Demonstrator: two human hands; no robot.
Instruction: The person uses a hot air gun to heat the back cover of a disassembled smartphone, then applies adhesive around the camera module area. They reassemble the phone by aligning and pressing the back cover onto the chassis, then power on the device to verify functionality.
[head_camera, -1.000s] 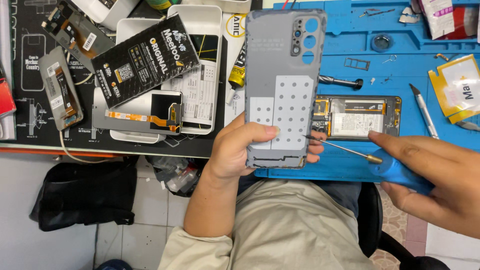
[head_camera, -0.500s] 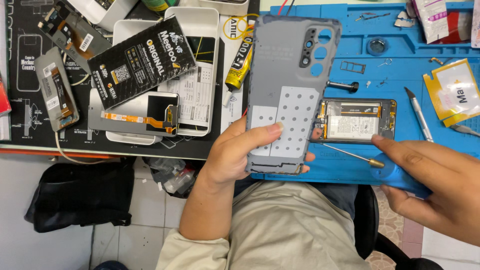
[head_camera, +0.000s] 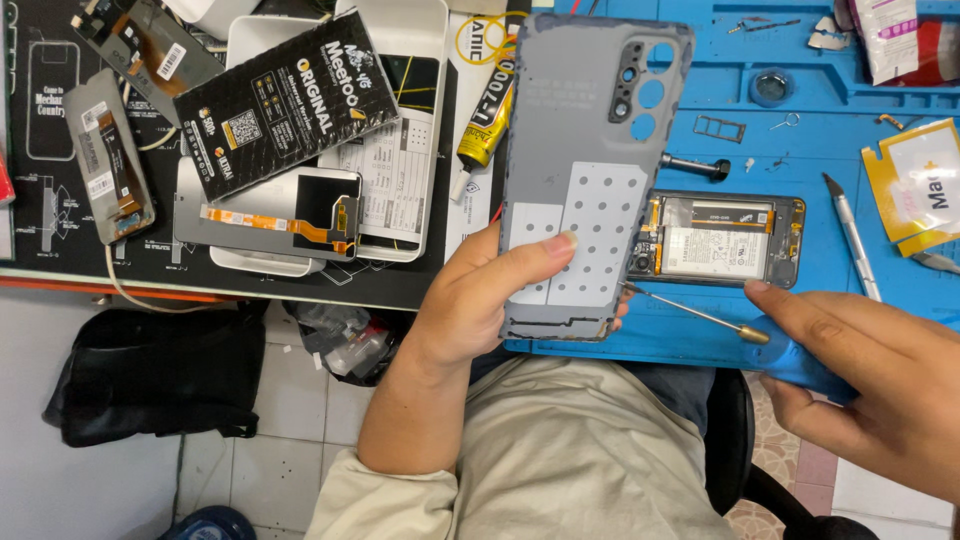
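Note:
My left hand (head_camera: 495, 295) grips a grey phone back cover (head_camera: 590, 150) by its lower end, inner side facing me, camera cutouts near its top. The cover is lifted above the blue work mat (head_camera: 760, 140). My right hand (head_camera: 880, 380) holds a blue-handled screwdriver (head_camera: 790, 352), its thin metal shaft pointing left toward the cover's lower edge. The opened phone body (head_camera: 720, 238), showing its battery and boards, lies on the mat just right of the cover.
A white tray (head_camera: 425, 60) on the left carries a black box (head_camera: 285, 100) and a screen part with an orange flex (head_camera: 270, 215). A glue tube (head_camera: 485, 125), tweezers (head_camera: 850, 235), a yellow packet (head_camera: 920, 185) and a black bag (head_camera: 150, 370) on the floor surround the work.
The back cover has shifted slightly up and left in my left hand. My right hand with the screwdriver has stayed low at the right, its tip still near the cover's lower edge.

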